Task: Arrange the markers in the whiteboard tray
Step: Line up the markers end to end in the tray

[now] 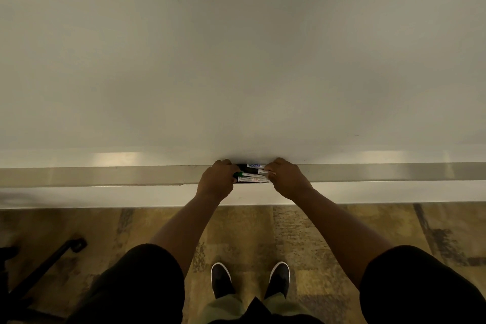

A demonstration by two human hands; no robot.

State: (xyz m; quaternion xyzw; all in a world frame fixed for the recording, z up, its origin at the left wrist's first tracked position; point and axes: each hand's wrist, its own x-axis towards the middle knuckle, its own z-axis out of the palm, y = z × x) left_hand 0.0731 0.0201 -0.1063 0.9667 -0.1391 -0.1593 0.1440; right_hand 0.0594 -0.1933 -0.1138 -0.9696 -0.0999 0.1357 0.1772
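Several white-barrelled markers (253, 179) lie side by side in a small black holder on the whiteboard tray (105, 175), a long metal ledge under the whiteboard (236, 60). One marker has a green cap (238, 174) at its left end. My left hand (216, 182) closes around the left ends of the markers. My right hand (285, 179) pinches their right ends. The hands hide both ends of the bundle and most of the holder.
The tray runs the full width of the view, with a white wall strip below it. Patterned carpet (263, 231) lies underfoot, with my two dark shoes (221, 280) on it. A black chair base (47, 263) stands at the lower left.
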